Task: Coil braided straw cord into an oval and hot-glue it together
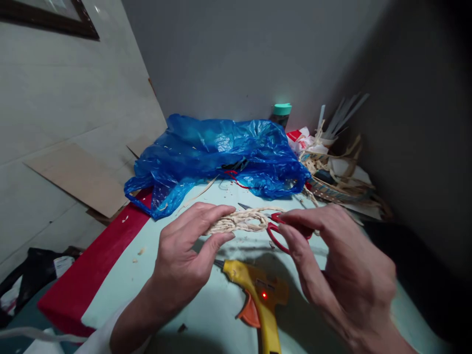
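Observation:
My left hand [186, 255] is closed in a pinch on the left end of a pale braided straw cord [241, 220] held above the table. My right hand [339, 260] pinches the cord's right end between thumb and fingers. Red-handled scissors [275, 231] lie on the table just beneath the cord, their blades pointing left. A yellow hot glue gun [260, 295] with an orange trigger and a lit red light lies on the table below my hands, its nozzle pointing up-left.
A crumpled blue plastic bag [221, 152] fills the back of the pale green table [121, 280], which has a red edge [92, 265]. A heap of straw strips and a woven basket [332, 177] sit at the back right. A teal-capped bottle [281, 114] stands by the wall. Cardboard [84, 177] lies at left.

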Motion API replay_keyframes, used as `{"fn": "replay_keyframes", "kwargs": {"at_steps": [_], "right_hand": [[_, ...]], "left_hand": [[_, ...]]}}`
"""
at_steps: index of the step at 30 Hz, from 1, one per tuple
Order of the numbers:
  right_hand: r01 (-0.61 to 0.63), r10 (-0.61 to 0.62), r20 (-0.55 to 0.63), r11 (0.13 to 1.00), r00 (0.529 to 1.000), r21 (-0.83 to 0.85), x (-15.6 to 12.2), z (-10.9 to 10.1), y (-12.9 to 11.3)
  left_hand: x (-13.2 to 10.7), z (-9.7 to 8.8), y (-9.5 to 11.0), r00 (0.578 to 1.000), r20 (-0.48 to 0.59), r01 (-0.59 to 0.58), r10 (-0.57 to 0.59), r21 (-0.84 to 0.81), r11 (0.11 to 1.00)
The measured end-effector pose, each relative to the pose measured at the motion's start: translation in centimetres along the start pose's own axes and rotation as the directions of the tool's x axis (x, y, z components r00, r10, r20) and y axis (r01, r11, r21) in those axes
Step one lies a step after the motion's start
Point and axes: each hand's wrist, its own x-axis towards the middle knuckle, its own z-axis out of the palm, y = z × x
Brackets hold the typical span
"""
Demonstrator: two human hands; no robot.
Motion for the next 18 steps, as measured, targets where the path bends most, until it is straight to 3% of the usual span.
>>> {"fn": "replay_keyframes", "kwargs": {"at_steps": [3, 5, 7, 10, 13, 15, 18], "right_hand": [[-0.055, 0.057, -0.030, 0.998, 0.998, 0.040, -0.2, 0.1, -0.2], [-0.140, 0.135, 0.055, 0.985, 0.989, 0.103, -0.2, 0.3, -0.3], [-0.319, 0.273, 0.227, 0.926, 0.935, 0.203, -0.2, 0.6, -0.4], [-0.561, 0.401, 0.433, 0.750, 0.808, 0.352, -0.2, 1.0, -0.4], [-0.604, 0.417, 0.453, 0.667, 0.788, 0.437, -0.2, 1.2, -0.2], [-0.595, 0.408, 0.452, 0.676, 0.793, 0.434, -0.2, 1.1, 0.0], [-0.586, 0.363, 0.486, 0.668, 0.795, 0.459, 0.0, 0.8, 0.0]], "left_hand": [[-0.4, 0.1, 0.2, 0.997, -0.074, 0.022, -0.018, 0.050, 0.998], [-0.6, 0.2, 0.3, 0.994, -0.104, 0.031, -0.025, 0.062, 0.998], [-0.9, 0.5, 0.4, 0.994, -0.109, 0.020, -0.014, 0.056, 0.998], [-1.2, 0.9, 0.6, 0.998, -0.057, 0.009, -0.008, 0.025, 1.000], [-1.1, 1.0, 0.8, 0.988, 0.035, 0.150, -0.147, -0.080, 0.986], [-0.8, 0.9, 0.9, 0.941, 0.145, 0.333, -0.307, -0.220, 0.917], [-0.4, 0.7, 1.1, 0.805, 0.366, 0.589, -0.467, -0.399, 0.703]]}}
